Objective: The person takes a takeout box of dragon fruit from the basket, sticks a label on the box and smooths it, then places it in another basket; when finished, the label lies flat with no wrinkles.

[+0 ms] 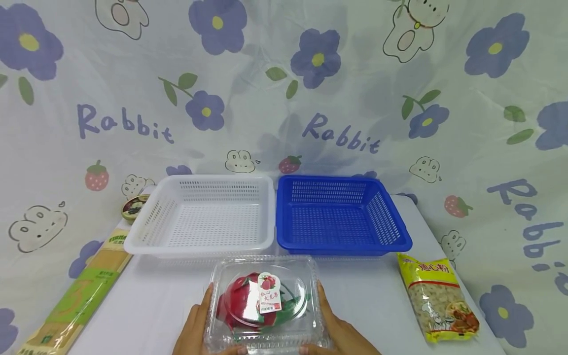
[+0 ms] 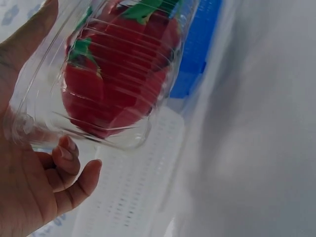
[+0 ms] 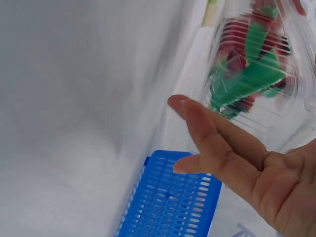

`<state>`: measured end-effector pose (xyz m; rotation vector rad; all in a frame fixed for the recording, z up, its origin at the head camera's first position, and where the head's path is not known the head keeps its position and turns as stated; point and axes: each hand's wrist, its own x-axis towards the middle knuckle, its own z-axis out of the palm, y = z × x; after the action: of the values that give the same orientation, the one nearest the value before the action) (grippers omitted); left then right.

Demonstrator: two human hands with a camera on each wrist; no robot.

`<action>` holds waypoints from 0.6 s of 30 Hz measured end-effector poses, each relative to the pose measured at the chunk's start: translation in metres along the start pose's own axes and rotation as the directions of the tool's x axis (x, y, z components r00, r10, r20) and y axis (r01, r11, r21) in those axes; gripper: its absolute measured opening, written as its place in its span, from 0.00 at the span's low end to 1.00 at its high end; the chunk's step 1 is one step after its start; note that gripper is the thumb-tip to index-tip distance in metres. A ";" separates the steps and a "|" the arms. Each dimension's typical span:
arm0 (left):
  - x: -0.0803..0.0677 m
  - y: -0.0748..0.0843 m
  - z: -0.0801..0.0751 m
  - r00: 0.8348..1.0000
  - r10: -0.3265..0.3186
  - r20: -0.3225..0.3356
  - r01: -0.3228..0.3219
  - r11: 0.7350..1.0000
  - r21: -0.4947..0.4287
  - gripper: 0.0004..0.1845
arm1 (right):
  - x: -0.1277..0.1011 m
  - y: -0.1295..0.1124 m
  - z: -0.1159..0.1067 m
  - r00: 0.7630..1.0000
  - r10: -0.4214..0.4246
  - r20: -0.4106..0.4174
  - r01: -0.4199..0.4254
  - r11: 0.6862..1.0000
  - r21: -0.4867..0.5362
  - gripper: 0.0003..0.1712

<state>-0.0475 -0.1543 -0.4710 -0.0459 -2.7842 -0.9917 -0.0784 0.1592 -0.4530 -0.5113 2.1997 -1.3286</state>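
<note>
1. Your left hand (image 1: 195, 328) cups the left side of the clear clamshell box (image 1: 266, 303), thumb along its wall, fingers curled under its near edge.
2. Your right hand (image 1: 339, 330) flanks the box's right side, palm against it, fingers nearly straight.
3. The box, holding a red dragon fruit (image 1: 253, 298), sits on the worktop (image 1: 151, 305) just in front of the white basket (image 1: 146, 236) and blue basket (image 1: 395, 231).

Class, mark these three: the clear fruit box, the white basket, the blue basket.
clear fruit box (image 1: 266, 301), head view, on its lid label.
white basket (image 1: 146, 245), head view, on its front rim.
blue basket (image 1: 341, 246), head view, on its front rim.
</note>
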 end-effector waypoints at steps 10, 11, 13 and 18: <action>0.002 0.016 -0.014 0.989 -0.104 0.108 0.115 0.988 -0.107 0.75 | -0.004 -0.013 0.001 0.998 -0.070 -0.002 0.068 0.962 0.263 0.65; 0.002 0.018 -0.016 0.987 -0.117 0.110 0.129 0.986 -0.110 0.74 | -0.004 -0.014 0.001 0.998 -0.068 -0.006 0.067 0.956 0.287 0.65; 0.003 0.022 -0.019 0.985 -0.128 0.112 0.141 0.984 -0.113 0.74 | -0.004 -0.016 0.001 0.997 -0.071 -0.018 0.073 0.948 0.310 0.64; 0.005 0.033 -0.027 0.982 -0.146 0.116 0.161 0.979 -0.128 0.73 | -0.004 -0.022 0.001 0.994 -0.095 -0.062 0.111 0.934 0.340 0.65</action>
<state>-0.0449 -0.1457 -0.4292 0.1031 -2.8454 -1.2518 -0.0734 0.1512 -0.4332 -0.4698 1.9356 -1.7508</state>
